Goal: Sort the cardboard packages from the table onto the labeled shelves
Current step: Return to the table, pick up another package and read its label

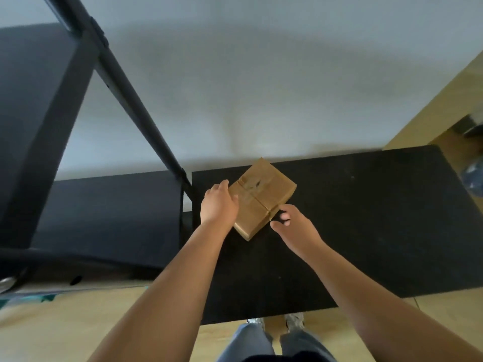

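Note:
One taped brown cardboard package [262,197] lies flat on the black table [366,218], turned corner-on near the table's back left. My left hand [218,205] rests against the package's left edge, thumb on its top. My right hand [290,226] hovers at the package's near right edge with fingers curled and apart, fingertips just short of the cardboard. Whether the package is lifted off the table I cannot tell.
A black metal shelf rack [104,212] stands left of the table, with a slanting post [136,105] and a higher shelf board [31,100]. A white wall is behind. Wooden floor [65,327] shows in front; my legs stand at the table's near edge.

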Demonstrator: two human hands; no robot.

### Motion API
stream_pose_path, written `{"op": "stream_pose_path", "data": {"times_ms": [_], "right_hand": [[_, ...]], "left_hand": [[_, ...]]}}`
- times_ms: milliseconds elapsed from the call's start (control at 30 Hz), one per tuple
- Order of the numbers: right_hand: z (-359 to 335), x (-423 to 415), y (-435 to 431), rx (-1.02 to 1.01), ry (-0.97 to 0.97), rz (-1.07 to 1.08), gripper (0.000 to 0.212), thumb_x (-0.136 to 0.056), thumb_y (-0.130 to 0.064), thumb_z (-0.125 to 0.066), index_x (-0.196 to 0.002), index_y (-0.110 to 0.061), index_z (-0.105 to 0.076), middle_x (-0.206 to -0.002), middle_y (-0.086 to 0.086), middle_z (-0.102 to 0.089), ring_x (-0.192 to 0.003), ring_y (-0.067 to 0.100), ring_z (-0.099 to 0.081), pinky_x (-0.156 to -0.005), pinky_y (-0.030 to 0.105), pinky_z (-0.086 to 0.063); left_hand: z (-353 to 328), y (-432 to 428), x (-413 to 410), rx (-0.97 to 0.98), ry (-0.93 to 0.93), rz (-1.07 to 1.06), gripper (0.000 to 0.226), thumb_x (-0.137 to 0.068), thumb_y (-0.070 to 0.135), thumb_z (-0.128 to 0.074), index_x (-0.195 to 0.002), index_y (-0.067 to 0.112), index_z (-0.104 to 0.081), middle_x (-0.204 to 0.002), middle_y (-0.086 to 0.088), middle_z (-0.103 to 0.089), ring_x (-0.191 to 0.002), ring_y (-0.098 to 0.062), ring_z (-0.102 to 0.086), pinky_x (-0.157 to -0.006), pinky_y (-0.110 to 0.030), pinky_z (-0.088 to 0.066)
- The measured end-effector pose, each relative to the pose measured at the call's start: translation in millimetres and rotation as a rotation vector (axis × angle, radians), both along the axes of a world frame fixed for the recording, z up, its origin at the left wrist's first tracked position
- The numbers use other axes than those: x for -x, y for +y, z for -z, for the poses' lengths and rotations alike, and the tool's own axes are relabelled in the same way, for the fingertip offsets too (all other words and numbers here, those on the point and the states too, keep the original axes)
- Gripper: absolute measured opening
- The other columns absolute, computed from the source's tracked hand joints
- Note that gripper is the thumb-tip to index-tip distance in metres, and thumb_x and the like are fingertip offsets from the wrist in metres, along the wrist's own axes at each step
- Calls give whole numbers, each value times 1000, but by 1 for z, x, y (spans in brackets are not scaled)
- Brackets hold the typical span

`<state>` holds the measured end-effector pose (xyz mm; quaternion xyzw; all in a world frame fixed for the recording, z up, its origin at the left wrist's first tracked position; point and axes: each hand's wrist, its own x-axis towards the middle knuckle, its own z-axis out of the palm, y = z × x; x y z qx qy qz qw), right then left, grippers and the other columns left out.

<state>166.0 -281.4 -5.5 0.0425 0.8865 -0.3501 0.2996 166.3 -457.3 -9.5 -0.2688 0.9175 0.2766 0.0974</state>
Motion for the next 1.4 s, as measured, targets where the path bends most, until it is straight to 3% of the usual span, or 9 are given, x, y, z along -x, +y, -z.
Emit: {"op": "stream_pose_path", "data": {"times_ms": [200,367,567,733,833,1000,1133,1300,1400], "right_hand": [[8,-2,7,6,-57,61,57,-95,-27,-62,-147,-19,-38,-138,2,-59,-120,20,-60,-94,35,-49],[3,4,20,44,-91,-132,70,-94,-27,-64,-153,-21,-29,-149,4,-49,-130,24,-54,-100,39,-46],[-2,3,25,135,-100,-134,72,-94,-27,-64,-155,-20,-26,-152,7,-44,-133,26,-51,-104,42,-44],[-3,1,30,226,-127,-131,78,-93,-28,-65,-157,-21,-20,-154,4,-41,-137,25,-46,-109,43,-41],[-1,1,37,320,-202,-57,79,-94,-28,-65,-157,-22,-19,-153,2,-43,-137,24,-46,-108,39,-38],[11,2,56,356,-271,15,77,-94,-23,-65,-157,-25,-21,-146,2,-50,-128,23,-53,-104,39,-40],[15,4,66,304,-219,-1,73,-93,-22,-65,-156,-22,-26,-143,4,-53,-125,22,-56,-97,34,-43],[10,6,78,175,35,20,71,-91,-21,-69,-152,-20,-32,-139,8,-53,-119,23,-58,-76,26,-43],[6,5,84,140,166,16,62,-92,-26,-67,-148,-21,-39,-131,4,-59,-103,13,-58,-63,18,-41]], "left_hand": [[13,16,-17,-124,-70,-48,53,-101,28,-51,-152,17,-41,-146,-9,-49,-132,-25,-49,-103,-38,-45],[10,47,-40,-189,-28,-370,42,-104,27,-45,-144,16,-51,-138,-8,-51,-121,-26,-55,-99,-43,-51],[7,54,-51,-257,43,-427,28,-106,26,-39,-127,16,-55,-110,-3,-52,-88,-15,-54,-62,-24,-41],[2,53,-60,-284,102,-437,25,-107,27,-35,-113,16,-57,-105,-8,-62,-76,-13,-53,-56,-24,-36],[-3,55,-64,-276,158,-367,27,-106,27,-38,-117,21,-62,-105,-2,-64,-86,-15,-58,-61,-26,-42],[-4,69,-67,-162,244,-205,26,-100,23,-53,-119,29,-69,-123,9,-66,-117,-17,-58,-100,-43,-49],[-6,80,-64,-242,306,-229,28,-97,22,-62,-124,26,-68,-130,5,-61,-121,-16,-55,-96,-38,-52],[-7,88,-58,-422,153,-328,75,-83,36,-77,-149,25,-42,-150,-3,-41,-133,-24,-46,-93,-35,-48],[-2,96,-57,-481,96,-270,78,-83,39,-77,-150,20,-41,-146,-2,-51,-129,-21,-53,-92,-31,-47]]}}
